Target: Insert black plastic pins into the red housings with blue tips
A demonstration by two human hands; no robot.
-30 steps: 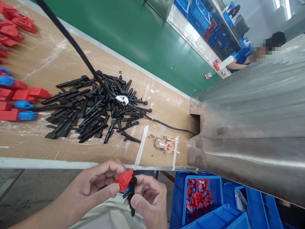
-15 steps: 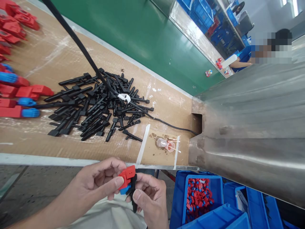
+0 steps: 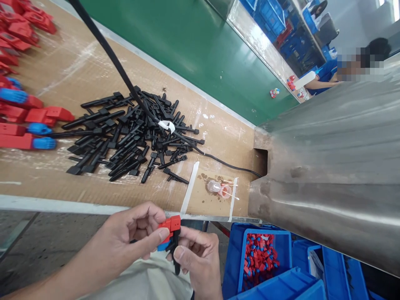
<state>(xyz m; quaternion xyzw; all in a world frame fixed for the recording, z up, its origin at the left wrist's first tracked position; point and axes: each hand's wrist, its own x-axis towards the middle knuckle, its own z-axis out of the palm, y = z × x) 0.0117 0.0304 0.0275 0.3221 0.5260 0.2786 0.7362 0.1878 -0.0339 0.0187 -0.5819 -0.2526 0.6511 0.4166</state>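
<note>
Between thumb and fingers, my left hand (image 3: 137,237) grips a red toy arm (image 3: 174,224) with a blue fist at its lower end. My right hand (image 3: 198,254) pinches a black toy gun (image 3: 176,250), its long end pointing down. The gun is against the blue fist; fingers hide how far the two are joined. Both hands are just in front of the table edge, above my lap. Beyond them on the cardboard-covered table lies a pile of black toy guns (image 3: 125,137). More red toy arms with blue fists (image 3: 43,141) lie at the left.
A black cable (image 3: 109,58) crosses above the pile to a slot in the metal housing (image 3: 312,166). Small cups (image 3: 218,188) with cotton swabs stand near the table edge. Lower right, a blue bin (image 3: 283,241) holds red and blue parts. A co-worker (image 3: 325,81) sits beyond the green belt (image 3: 175,50).
The view has shifted slightly. Both hands keep their hold, and the red toy arm is turned a little against the black toy gun.
</note>
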